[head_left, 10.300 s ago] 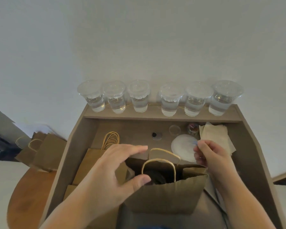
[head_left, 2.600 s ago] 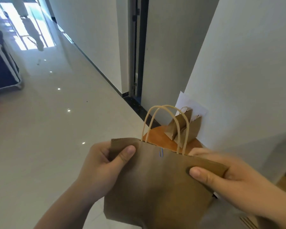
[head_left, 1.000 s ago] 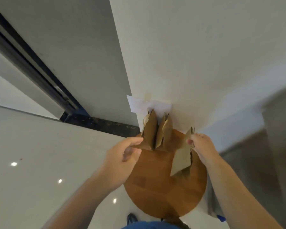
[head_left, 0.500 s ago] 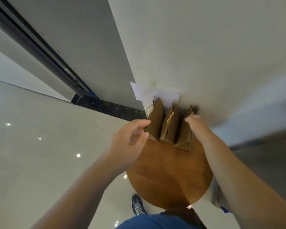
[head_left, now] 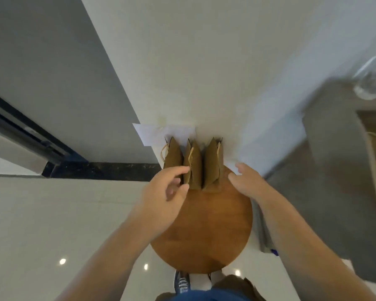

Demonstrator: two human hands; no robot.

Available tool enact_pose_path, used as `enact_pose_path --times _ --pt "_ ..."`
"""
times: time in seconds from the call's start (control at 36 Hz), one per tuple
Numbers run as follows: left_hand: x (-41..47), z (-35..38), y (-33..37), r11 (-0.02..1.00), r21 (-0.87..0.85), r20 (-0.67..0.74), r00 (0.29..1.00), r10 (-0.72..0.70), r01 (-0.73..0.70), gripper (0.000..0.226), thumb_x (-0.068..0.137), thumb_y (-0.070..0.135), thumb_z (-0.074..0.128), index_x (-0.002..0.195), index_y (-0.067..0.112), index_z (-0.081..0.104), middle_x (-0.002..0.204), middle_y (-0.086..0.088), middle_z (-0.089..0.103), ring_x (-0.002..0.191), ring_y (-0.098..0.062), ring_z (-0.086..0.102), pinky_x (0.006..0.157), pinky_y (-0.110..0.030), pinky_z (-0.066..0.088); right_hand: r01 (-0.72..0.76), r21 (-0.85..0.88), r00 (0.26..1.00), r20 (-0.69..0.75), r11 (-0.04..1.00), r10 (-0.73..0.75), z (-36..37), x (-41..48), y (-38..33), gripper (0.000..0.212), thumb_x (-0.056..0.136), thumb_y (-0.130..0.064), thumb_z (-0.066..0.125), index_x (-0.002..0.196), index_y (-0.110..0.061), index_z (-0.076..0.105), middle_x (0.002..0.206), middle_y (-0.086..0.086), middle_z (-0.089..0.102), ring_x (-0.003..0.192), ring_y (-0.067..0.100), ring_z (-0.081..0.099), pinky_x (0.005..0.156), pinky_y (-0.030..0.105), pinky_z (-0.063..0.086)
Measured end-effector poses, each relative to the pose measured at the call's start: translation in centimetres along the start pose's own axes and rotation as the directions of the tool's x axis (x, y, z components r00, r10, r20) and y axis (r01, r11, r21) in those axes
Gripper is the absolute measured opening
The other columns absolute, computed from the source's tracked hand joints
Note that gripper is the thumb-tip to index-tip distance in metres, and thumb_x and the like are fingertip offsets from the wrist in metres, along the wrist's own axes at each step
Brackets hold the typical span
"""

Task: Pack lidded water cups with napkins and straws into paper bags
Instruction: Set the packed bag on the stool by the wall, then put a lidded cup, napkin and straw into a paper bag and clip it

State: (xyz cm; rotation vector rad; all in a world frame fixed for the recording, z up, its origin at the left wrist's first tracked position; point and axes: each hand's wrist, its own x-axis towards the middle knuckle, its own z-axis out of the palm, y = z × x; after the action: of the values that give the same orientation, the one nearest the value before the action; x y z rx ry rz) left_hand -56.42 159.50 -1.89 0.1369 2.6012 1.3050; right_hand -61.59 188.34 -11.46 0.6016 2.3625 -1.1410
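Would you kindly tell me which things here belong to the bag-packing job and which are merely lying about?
Belonging to the job:
three paper bags, standing in a row on the round wooden table
water cup, blurred, at the far right

Just lying about:
white sheet behind the bags
shoe at the bottom edge

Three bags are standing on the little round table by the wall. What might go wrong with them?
1. The left hand is right at the three bags, which stand packed close together. One bump might topple the whole row, and anything inside could spill, though their contents are hidden.
2. The right bag sits near the rim of the round table. A nudge from the right hand beside it may push it off.
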Motion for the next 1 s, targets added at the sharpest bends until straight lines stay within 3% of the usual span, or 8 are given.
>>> enact_pose_path --times 0.11,0.22,0.33,0.42,0.53,0.69,0.89,1.0 --pt "-0.5 1.4 1.1 0.988 -0.010 0.060 0.986 0.157 -0.156 0.044 0.100 0.059 0.059 0.137 0.074 0.041 0.133 0.053 0.042 0.119 0.017 0.054 0.081 -0.004 0.049 -0.007 0.035 0.994 -0.109 0.999 0.011 -1.6 -7.2 2.0 0.076 0.095 -0.056 0.053 0.165 -0.038 0.027 0.165 -0.009 0.042 0.131 0.014 0.056 0.095 0.024 0.042" --pt "-1.2 3.8 4.0 0.957 -0.051 0.120 0.950 0.290 -0.285 0.050 0.101 0.051 0.063 0.136 0.077 0.038 0.133 0.059 0.034 0.122 0.027 0.041 0.067 0.011 0.035 0.017 0.072 0.973 -0.231 0.997 0.000 -4.0 -13.9 2.9 0.071 0.099 -0.054 0.055 0.163 -0.040 0.030 0.161 -0.012 0.047 0.124 0.006 0.057 0.095 0.023 0.044" --pt "-2.9 6.4 7.5 0.909 -0.124 0.201 0.887 0.416 -0.398 0.052 0.102 0.037 0.067 0.142 0.063 0.046 0.147 0.044 0.039 0.129 0.013 0.049 0.091 -0.010 0.050 0.064 0.077 0.935 -0.352 0.995 -0.033 -7.2 -19.8 4.3 0.068 0.100 -0.054 0.055 0.163 -0.042 0.030 0.165 -0.016 0.041 0.149 0.012 0.044 0.117 0.034 0.039" --pt "-4.0 8.4 10.0 0.879 -0.127 0.254 0.841 0.477 -0.460 0.051 0.102 0.033 0.068 0.144 0.054 0.050 0.150 0.039 0.040 0.132 0.011 0.049 0.103 -0.020 0.050 0.029 0.092 0.905 -0.426 0.995 0.013 -10.0 -23.3 6.5 0.067 0.102 -0.054 0.055 0.163 -0.043 0.030 0.165 -0.017 0.042 0.148 0.012 0.045 0.116 0.034 0.039" --pt "-4.6 10.8 13.0 0.859 -0.082 0.311 0.806 0.504 -0.505 0.050 0.102 0.036 0.067 0.144 0.056 0.048 0.153 0.040 0.035 0.132 0.014 0.045 0.111 -0.025 0.045 -0.073 0.131 0.875 -0.466 0.989 0.127 -12.9 -27.0 10.7 0.070 0.096 -0.062 0.054 0.161 -0.045 0.034 0.158 -0.014 0.049 0.140 0.014 0.053 0.109 0.033 0.045" --pt "-4.2 16.2 18.2 0.839 -0.041 0.316 0.789 0.527 -0.543 0.048 0.104 0.044 0.062 0.140 0.064 0.040 0.148 0.048 0.028 0.129 0.018 0.042 0.103 -0.018 0.048 -0.068 0.283 0.842 -0.498 0.957 0.207 -16.1 -30.8 18.2 0.091 0.066 -0.079 0.050 0.149 -0.044 0.052 0.138 -0.014 0.062 0.125 0.009 0.060 0.113 0.036 0.048" --pt "-6.1 27.1 25.0 0.854 0.008 0.317 0.812 0.491 -0.520 0.049 0.102 0.048 0.062 0.130 0.077 0.034 0.143 0.047 0.031 0.133 0.010 0.042 0.110 -0.021 0.041 -0.084 0.245 0.888 -0.421 0.966 0.184 -21.5 -32.6 29.6 0.064 0.096 -0.056 0.063 0.155 -0.041 0.045 0.157 -0.014 0.049 0.146 0.009 0.045 0.122 0.031 0.037" --pt "-7.6 33.8 27.5 0.851 0.104 0.379 0.812 0.445 -0.515 0.054 0.102 0.052 0.062 0.146 0.063 0.032 0.156 0.033 0.029 0.144 0.003 0.035 0.123 -0.033 0.037 -0.113 0.255 0.889 -0.406 0.960 0.212 -24.8 -33.7 34.8 0.060 0.097 -0.056 0.059 0.154 -0.044 0.045 0.153 -0.012 0.051 0.138 0.010 0.052 0.117 0.032 0.042"
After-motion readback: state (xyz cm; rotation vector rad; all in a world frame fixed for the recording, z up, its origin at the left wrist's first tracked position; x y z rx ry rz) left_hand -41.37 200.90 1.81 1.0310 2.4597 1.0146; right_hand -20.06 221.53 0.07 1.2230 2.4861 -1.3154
